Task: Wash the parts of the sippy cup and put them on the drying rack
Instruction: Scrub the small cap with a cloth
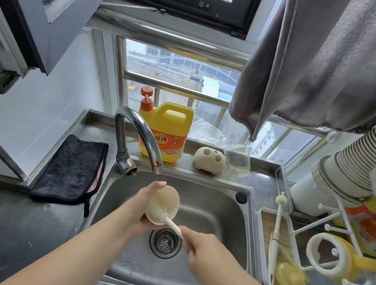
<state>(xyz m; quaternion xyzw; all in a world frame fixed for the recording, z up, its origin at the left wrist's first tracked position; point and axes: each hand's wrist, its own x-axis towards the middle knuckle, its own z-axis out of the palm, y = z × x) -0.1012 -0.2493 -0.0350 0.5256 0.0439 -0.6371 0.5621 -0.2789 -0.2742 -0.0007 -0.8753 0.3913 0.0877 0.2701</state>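
Holding the cup body [163, 204] over the sink [213, 222], the left hand [145, 205] wraps its fingers round the outer wall, thumb extended along the upper rim. The cup body is tilted on its side: its long axis runs from upper left to lower right, with the open mouth facing toward the lower right and the camera. It sits just below the faucet spout [157, 168] and above the drain strainer [166, 239].

The right hand [204, 252] is clamped on the handle of a white bottle brush [170, 222]. The brush's long axis lies diagonally, head up-left inside the cup mouth, handle down-right into the fist. Suds or foam coat the cup interior.

On the worktop right of the sink stands a white drying rack [331, 229] with upright pegs. A white-and-yellow lid ring with handles [334, 256] hangs on it. In the rack's tray [266, 218] lie a thin straw brush [276, 230], long axis near vertical in the frame, and a yellow cap [290, 276].

A yellow detergent bottle [166, 131] stands behind the faucet. A dark cloth [71, 170] lies left of the sink.
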